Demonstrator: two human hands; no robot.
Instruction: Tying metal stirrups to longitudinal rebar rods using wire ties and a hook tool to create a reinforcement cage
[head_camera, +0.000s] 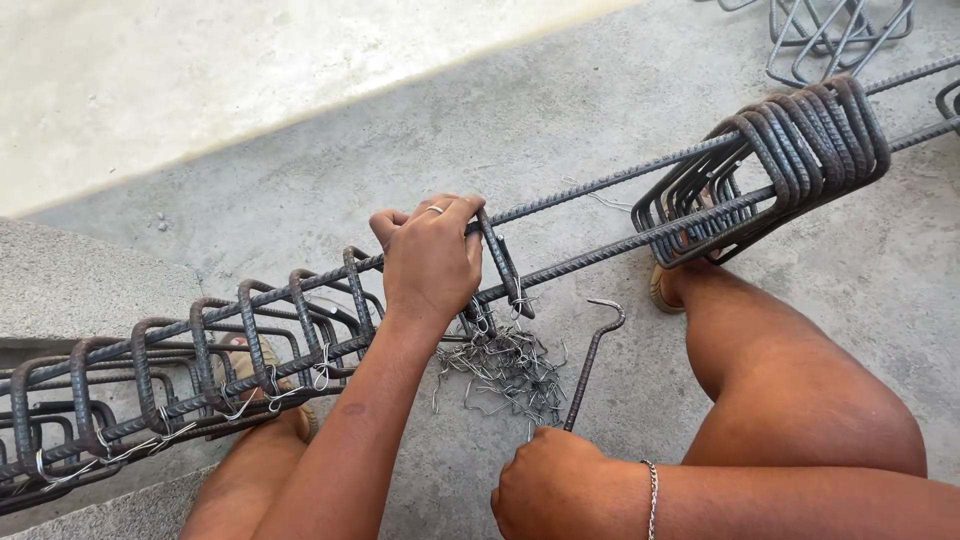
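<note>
Head view: left hand (432, 258) has its fingers closed around a steel stirrup (498, 262) on the long rebar cage (250, 335), mid-span. Right hand (545, 480) fisted round a hooked tying tool (592, 362), tip up. Loose wire ties (505, 370) piled on the concrete floor (560, 130) below. Untied stirrups (790, 155) bunched further right.
</note>
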